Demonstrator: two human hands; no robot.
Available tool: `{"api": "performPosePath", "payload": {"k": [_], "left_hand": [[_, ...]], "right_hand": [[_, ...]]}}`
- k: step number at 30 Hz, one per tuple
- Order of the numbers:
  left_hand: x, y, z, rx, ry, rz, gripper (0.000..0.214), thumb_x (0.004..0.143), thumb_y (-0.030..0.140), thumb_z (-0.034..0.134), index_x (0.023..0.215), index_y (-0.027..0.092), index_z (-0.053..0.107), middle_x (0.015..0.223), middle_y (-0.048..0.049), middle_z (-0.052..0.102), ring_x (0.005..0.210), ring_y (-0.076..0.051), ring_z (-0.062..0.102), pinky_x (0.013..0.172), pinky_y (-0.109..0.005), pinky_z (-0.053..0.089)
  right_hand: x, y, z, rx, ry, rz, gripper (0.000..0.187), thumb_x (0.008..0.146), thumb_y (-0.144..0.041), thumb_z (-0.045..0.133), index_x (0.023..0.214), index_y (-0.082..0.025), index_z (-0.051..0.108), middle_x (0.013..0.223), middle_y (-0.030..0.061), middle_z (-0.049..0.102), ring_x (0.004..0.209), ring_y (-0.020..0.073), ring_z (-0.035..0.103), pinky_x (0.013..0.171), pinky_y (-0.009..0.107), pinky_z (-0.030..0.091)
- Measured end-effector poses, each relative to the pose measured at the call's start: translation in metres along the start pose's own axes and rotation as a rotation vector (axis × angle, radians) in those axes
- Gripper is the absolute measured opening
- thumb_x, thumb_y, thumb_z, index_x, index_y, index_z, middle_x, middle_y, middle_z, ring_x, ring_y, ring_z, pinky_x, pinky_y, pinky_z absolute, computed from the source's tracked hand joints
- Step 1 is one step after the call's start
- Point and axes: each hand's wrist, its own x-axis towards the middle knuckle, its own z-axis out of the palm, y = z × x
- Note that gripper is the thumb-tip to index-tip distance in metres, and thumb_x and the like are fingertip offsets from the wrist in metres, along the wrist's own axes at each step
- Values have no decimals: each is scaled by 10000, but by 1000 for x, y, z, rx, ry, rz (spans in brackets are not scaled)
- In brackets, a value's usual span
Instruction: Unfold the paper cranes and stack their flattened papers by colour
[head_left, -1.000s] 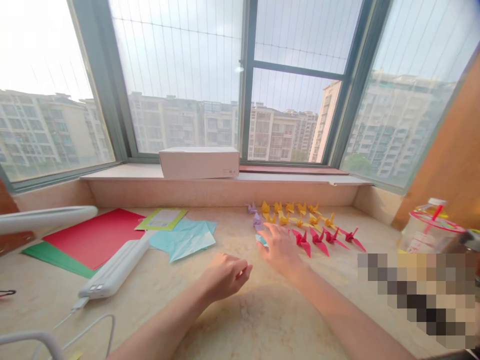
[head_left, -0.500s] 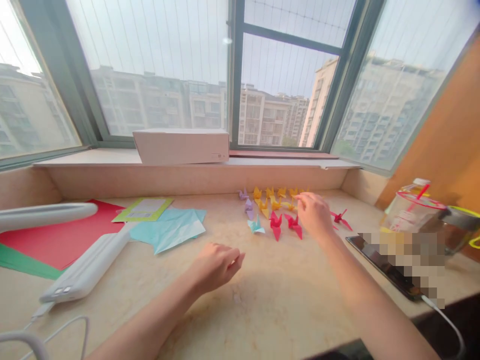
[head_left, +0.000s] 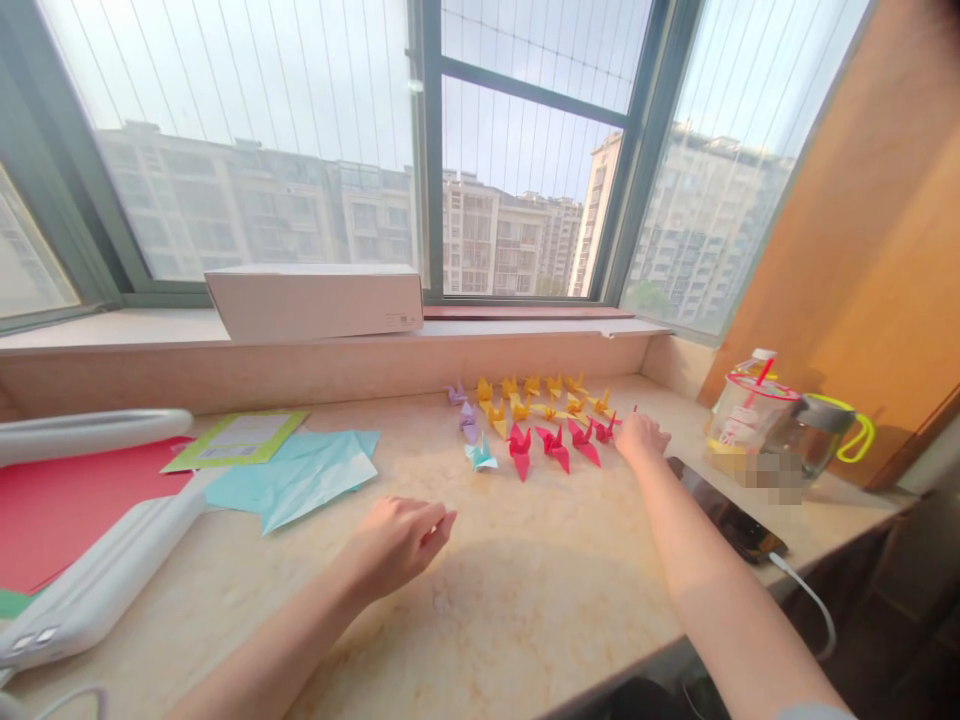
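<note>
Rows of folded paper cranes lie on the stone counter (head_left: 480,600), with yellow cranes (head_left: 520,408) at the back and purple cranes (head_left: 468,422) on the left. A light-blue crane (head_left: 481,457) and several red cranes (head_left: 556,447) form the front row. At the right end of that row, my right hand (head_left: 643,437) is closed over a red paper crane (head_left: 636,408); only a small tip of it shows and my fingertips are mostly hidden. My left hand (head_left: 409,540) is loosely curled above the counter, apart from the cranes, with nothing visible in it.
On the left are crumpled light-blue paper (head_left: 300,475), a green-edged packet (head_left: 240,440), red sheets (head_left: 90,510) and a white lamp (head_left: 105,580). A phone (head_left: 731,510) on a cable, a plastic cup (head_left: 750,410) and a dark mug (head_left: 814,435) stand right. A white box (head_left: 315,303) sits on the sill.
My view has turned to the right. My right hand has moved from beside the yellow cranes to the red crane at the row's right end. My left hand stays curled.
</note>
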Motion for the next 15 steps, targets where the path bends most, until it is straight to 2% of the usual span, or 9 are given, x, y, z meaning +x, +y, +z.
{"api": "performPosePath", "payload": {"k": [3, 5, 7, 8, 10, 11, 13, 15], "left_hand": [[0, 2, 0, 4, -2, -13, 411, 962, 272, 411, 568, 186, 493, 453, 23, 486, 427, -98, 443, 496, -283, 235], [1, 3, -1, -4, 7, -25, 400, 955, 264, 419, 573, 188, 512, 462, 18, 507, 435, -103, 467, 495, -281, 258], [1, 5, -2, -39, 21, -42, 353, 948, 234, 419, 631, 189, 568, 511, 9, 564, 480, -112, 522, 508, -264, 311], [1, 6, -2, -62, 33, -58, 308, 947, 223, 418, 711, 191, 614, 560, 3, 607, 510, -115, 551, 523, -253, 346], [2, 7, -2, -99, 71, -107, 232, 950, 225, 425, 975, 202, 654, 707, -13, 688, 578, -121, 600, 571, -241, 416], [2, 7, -3, -110, 94, -133, 251, 952, 242, 436, 1120, 211, 620, 792, -23, 710, 614, -126, 618, 594, -241, 446], [1, 7, -3, -121, 139, -171, 376, 949, 287, 467, 1319, 227, 494, 950, -49, 712, 707, -144, 649, 637, -249, 491], [1, 7, -5, -132, 160, -160, 433, 945, 308, 489, 1367, 230, 435, 1066, -77, 681, 843, -171, 662, 703, -265, 519]], "right_hand": [[3, -6, -9, 54, 46, -54, 170, 814, -114, 564, 868, -71, 719, 878, 214, 689, 948, 327, 630, 866, 469, 406], [-2, -18, -18, 123, 109, -150, 301, 905, -125, 429, 1034, -115, 701, 1057, 191, 688, 1063, 291, 608, 921, 434, 405], [-19, -37, -25, 209, 158, -279, 360, 950, -159, 371, 1186, -170, 643, 1223, 135, 650, 1167, 232, 570, 974, 367, 412], [-34, -49, -28, 275, 177, -367, 354, 956, -179, 371, 1185, -184, 641, 1236, 112, 650, 1167, 211, 575, 978, 341, 428], [-72, -72, -32, 631, 200, -677, 299, 945, -235, 436, 1105, -166, 679, 1153, 132, 687, 1098, 250, 620, 944, 386, 479], [-95, -83, -33, 748, 147, -804, 268, 942, -255, 470, 1081, -194, 691, 1107, 113, 706, 1066, 250, 637, 933, 397, 494], [-140, -100, -37, 867, -63, -1040, 242, 940, -233, 509, 1101, -234, 691, 1071, 83, 719, 1019, 230, 658, 905, 387, 518], [-176, -111, -39, 922, -231, -1241, 266, 931, -187, 533, 1137, -256, 685, 1068, 70, 718, 994, 209, 663, 891, 367, 531]]}}
